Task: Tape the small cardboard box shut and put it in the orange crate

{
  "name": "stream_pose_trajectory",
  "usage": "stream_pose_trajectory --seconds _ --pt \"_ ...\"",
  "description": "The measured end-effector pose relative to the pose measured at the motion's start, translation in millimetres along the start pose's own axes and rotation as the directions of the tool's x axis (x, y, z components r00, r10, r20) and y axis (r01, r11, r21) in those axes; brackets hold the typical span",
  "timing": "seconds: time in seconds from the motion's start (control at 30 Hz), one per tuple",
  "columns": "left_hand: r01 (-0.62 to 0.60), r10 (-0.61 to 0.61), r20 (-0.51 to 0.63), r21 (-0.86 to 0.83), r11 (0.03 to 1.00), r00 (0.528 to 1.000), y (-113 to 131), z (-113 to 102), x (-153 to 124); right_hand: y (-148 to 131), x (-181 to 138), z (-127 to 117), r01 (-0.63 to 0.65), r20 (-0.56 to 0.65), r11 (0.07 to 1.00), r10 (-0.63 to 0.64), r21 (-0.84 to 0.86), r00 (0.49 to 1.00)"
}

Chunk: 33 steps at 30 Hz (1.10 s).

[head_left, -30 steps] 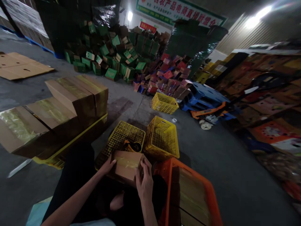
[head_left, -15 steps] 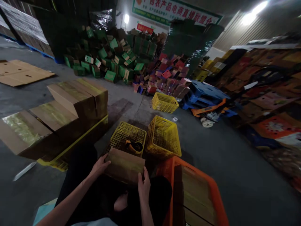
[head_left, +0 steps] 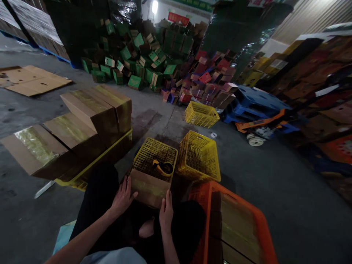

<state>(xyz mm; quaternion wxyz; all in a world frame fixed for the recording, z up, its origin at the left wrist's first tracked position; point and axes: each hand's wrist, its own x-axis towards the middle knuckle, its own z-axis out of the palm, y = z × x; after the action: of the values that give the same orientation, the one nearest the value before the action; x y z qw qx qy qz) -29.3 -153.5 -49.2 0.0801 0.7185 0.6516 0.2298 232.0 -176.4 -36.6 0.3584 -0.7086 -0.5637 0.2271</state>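
A taped cardboard box [head_left: 150,189] sits low in front of the seated person, between the knees, at the near edge of a yellow lattice crate [head_left: 150,149]; whether it rests on the crate or is borne by the hands cannot be told. The left hand [head_left: 123,197] lies at the box's left end with its fingers spread, while the right hand [head_left: 166,212] is set against the right end, its fingers nearly straight; whether it pinches the edge is unclear. Steady handling here calls for even pressure from both ends, the box kept level, and fingertips clear of the tape strip along its top. The tape dispenser [head_left: 162,168] lies on the lattice crate just beyond the box, so the far edge is best kept from knocking it, and the orange crate [head_left: 265,223] at right leaves the right elbow limited room
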Motion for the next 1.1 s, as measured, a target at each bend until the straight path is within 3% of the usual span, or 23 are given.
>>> stream_pose_trajectory --seconds 0.2,0.37,0.47,0.73,1.1 --pt "-0.114 0.115 -0.008 0.062 0.992 0.993 -2 -13 8 -11 2 -4 0.038 0.082 0.975 -0.020 -0.220 0.996" --pt "-0.158 0.161 -0.026 0.078 0.984 0.987 0 -14 11 -23 1 -3 0.092 0.083 0.843 -0.056 -0.530 0.995" --pt "-0.163 0.166 -0.029 0.088 0.983 0.986 6 -12 9 -28 -1 -2 0.120 0.081 0.780 -0.089 -0.614 0.993" --pt "-0.184 0.186 -0.028 0.061 0.981 0.982 29 -7 9 -31 -2 1 0.206 0.086 0.811 -0.190 -0.547 0.978" --pt "-0.155 0.159 -0.080 0.060 0.986 0.984 47 3 9 -39 -3 12 0.205 0.081 0.823 -0.192 -0.530 0.978"
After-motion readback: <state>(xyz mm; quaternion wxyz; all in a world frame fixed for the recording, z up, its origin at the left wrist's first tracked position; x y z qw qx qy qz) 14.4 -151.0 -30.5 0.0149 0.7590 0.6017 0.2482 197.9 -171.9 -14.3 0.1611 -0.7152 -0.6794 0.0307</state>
